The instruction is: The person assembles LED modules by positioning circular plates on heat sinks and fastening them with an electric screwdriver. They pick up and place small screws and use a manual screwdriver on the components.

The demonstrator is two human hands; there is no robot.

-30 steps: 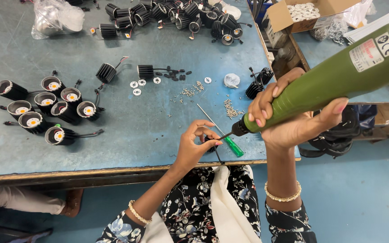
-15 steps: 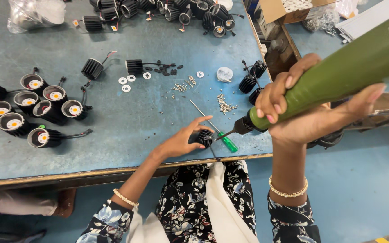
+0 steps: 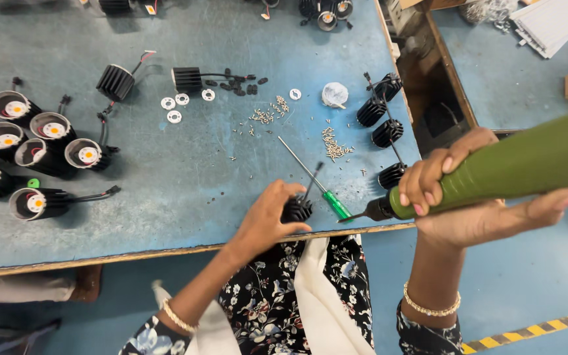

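Since before, left hand [image 3: 267,220] now closes its grip on the black finned heat sink [image 3: 296,210]; right hand [image 3: 468,197] holds green electric screwdriver [image 3: 514,167] beside it; finished spotlights [image 3: 41,154] wait leftward.

Assembly workshop: workbench [image 3: 165,177], loose screws [image 3: 264,117], lamp housings [image 3: 41,158].

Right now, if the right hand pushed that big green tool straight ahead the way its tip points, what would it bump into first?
Probably the small black finned part that the left hand is holding at the table edge. The right hand aims the green power screwdriver left, its tip just beside the green-handled screwdriver. Depth is hard to judge.
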